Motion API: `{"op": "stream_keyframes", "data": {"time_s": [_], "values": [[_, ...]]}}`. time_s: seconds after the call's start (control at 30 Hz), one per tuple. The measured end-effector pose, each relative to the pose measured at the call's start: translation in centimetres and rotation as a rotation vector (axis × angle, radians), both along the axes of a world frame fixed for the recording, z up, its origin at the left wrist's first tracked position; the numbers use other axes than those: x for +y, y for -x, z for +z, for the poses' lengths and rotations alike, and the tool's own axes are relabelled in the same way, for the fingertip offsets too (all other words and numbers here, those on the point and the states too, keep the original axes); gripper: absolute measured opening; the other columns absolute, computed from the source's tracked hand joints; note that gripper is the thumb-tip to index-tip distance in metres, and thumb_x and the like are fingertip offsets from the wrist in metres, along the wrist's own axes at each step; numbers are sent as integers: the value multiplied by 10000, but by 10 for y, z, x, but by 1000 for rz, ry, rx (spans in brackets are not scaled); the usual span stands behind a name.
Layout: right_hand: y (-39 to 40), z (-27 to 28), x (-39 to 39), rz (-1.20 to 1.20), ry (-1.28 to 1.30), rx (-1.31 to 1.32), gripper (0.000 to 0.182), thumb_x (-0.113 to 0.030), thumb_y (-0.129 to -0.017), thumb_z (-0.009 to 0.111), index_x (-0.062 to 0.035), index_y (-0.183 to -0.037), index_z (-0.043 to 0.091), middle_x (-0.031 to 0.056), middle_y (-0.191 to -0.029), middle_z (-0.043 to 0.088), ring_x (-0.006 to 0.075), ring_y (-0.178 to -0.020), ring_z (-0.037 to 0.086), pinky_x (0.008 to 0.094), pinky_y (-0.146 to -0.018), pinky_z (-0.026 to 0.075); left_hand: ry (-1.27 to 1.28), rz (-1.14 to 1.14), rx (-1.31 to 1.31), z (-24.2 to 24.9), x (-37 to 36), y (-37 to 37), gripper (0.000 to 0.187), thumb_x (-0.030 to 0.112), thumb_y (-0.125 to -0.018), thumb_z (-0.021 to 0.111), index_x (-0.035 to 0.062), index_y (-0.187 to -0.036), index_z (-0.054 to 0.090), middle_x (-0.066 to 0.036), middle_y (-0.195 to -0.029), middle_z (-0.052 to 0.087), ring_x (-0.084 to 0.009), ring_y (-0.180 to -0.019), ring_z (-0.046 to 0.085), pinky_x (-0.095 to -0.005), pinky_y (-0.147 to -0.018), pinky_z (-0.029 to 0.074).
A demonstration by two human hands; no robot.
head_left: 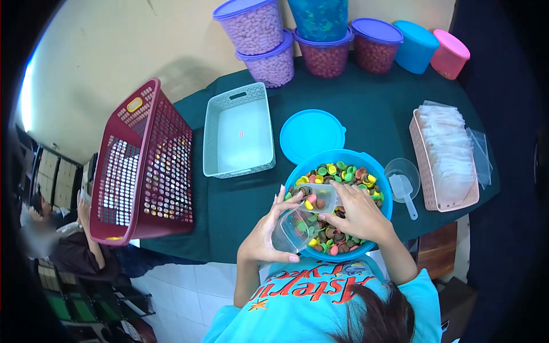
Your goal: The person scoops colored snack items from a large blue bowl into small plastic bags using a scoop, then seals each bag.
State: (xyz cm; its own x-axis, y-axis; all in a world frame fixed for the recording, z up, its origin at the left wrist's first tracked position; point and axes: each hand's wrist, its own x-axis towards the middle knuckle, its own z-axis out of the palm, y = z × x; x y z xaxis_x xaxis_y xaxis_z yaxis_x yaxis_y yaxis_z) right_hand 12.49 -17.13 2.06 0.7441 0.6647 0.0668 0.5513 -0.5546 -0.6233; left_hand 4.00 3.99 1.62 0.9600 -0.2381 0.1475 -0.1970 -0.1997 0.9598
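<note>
The fingers of the left hand (267,237) curled around a small clear plastic bag (293,230), holding its mouth open. The right hand (357,214) had its fingers closed on a small clear plastic scoop (320,197) loaded with colourful round candies (343,174), tipped at the bag's mouth. Both hovered over the round blue plastic tub (297,171) of candies on the dark green tabletop (240,211), its blue lid (311,134) lying just behind.

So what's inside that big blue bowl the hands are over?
The blue bowl is full of small round candies in green, yellow, pink and brown. The left hand and right hand hold a clear bag over it, hiding the middle and the bottom.
</note>
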Motion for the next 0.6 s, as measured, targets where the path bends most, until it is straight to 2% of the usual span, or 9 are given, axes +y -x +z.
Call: {"op": "stream_keyframes", "data": {"time_s": [0.1,0.13,0.17,0.23,0.27,0.43,0.5,0.53,0.6], "values": [[2,2,-3,-35,7,-39,684,-373,-718,639,56,-1196,407,222,-1043,532,322,-969,503,399,-853,355,30,-47,6,-1,4,8,926,440,-462,785,40,-1198,389,-204,-1282,411,-384,-1303,126,-478,-1041,-32],[2,5,-5,-21,3,-40,684,-373,-718,639,56,-1196,407,222,-1043,532,322,-969,503,399,-853,355,89,-87,-2,-2,5,12,929,400,-479,794,16,-1208,365,-212,-1281,403,-368,-1278,226,-478,-1042,102],[4,10,-9,-36,10,-54,672,-363,-724,630,63,-1194,406,216,-1042,533,313,-973,499,400,-840,355,83,-76,-2,-2,2,17,929,400,-479,794,16,-1208,365,-212,-1281,403,-368,-1278,226,-478,-1042,102],[6,17,-16,-49,13,-68,660,-353,-731,621,69,-1191,406,210,-1040,534,304,-976,496,402,-827,355,380,-4,108,-2,-5,28,927,359,-493,803,-5,-1211,344,-215,-1280,391,-327,-1188,382,-455,-980,288],[6,20,-21,-45,-21,-86,656,-348,-728,625,67,-1189,410,207,-1033,537,301,-970,499,398,-823,356,415,50,104,-4,-6,31,984,324,-431,832,13,-1219,332,-225,-1253,399,-295,-1132,441,-430,-906,397],[-1,40,-46,31,-143,-70,645,-327,-698,659,14,-1196,431,186,-946,565,295,-897,535,377,-778,373,322,314,82,12,-29,45,980,300,-437,835,18,-1228,328,-199,-1228,424,-268,-1085,480,-405,-921,383],[-2,56,-54,68,-126,-78,639,-312,-681,681,-18,-1196,443,167,-923,577,276,-845,541,367,-742,376,43,361,72,13,-38,49,968,278,-444,844,17,-1225,336,-172,-1198,447,-243,-1074,483,-371,-910,387],[-3,63,-58,81,-100,-147,637,-307,-673,688,-23,-1191,449,153,-916,580,262,-817,536,361,-727,371,50,378,67,12,-42,50,968,278,-444,844,17,-1225,336,-172,-1198,447,-243,-1074,483,-371,-910,387],[-3,76,-62,114,-101,-259,630,-305,-645,707,-36,-1167,478,114,-887,584,230,-747,513,346,-698,357,-182,399,46,11,-50,49,971,271,-442,854,17,-1226,339,-149,-1170,462,-220,-1064,479,-348,-889,396]]}}
